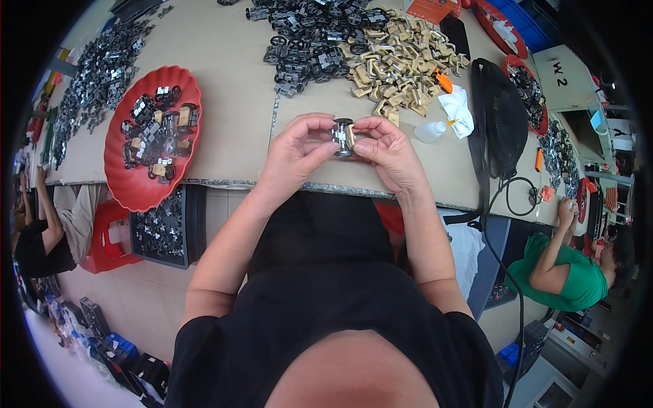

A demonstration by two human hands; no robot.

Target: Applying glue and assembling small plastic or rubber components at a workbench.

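Note:
Between my two hands, just above the table's near edge, is a small toy car chassis [342, 136] with black wheels and a tan part on its right side. My left hand [296, 151] pinches its left side between thumb and fingers. On the other side, my right hand [389, 151] grips the tan part with thumb and forefinger. Beyond my hands lies a heap of tan plastic parts [401, 61]. A pile of black wheeled chassis [309, 51] adjoins it on the left.
To the left, a red scalloped tray [119, 173] holds several chassis, some with tan parts. A white squeeze bottle [430, 131], a tissue [457, 112] and a black bag [500, 115] lie right. Co-workers sit at both sides, one in a green shirt [564, 272].

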